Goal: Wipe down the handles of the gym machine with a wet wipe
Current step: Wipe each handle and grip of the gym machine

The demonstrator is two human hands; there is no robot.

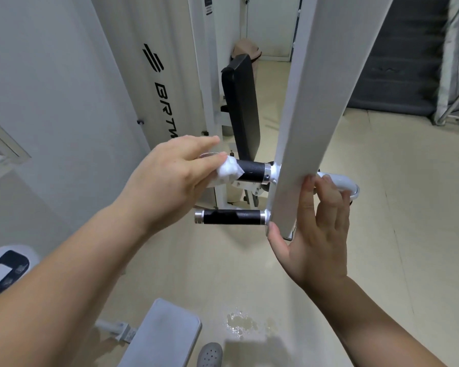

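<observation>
Two black handles with silver end caps stick out leftward from a white machine arm (310, 144). My left hand (170, 178) is closed around a crumpled white wet wipe (228, 172) and presses it onto the outer end of the upper handle (252, 171). The lower handle (231, 217) is bare and untouched. My right hand (316, 234) grips the bottom end of the white arm, thumb at the near edge and fingers curled over the far edge.
A black back pad (243, 109) stands behind the handles, next to a white weight-stack cover with black lettering (157, 83). A grey seat pad (162, 337) and a grey shoe (210, 354) lie below. A wet patch (240, 323) marks the beige floor.
</observation>
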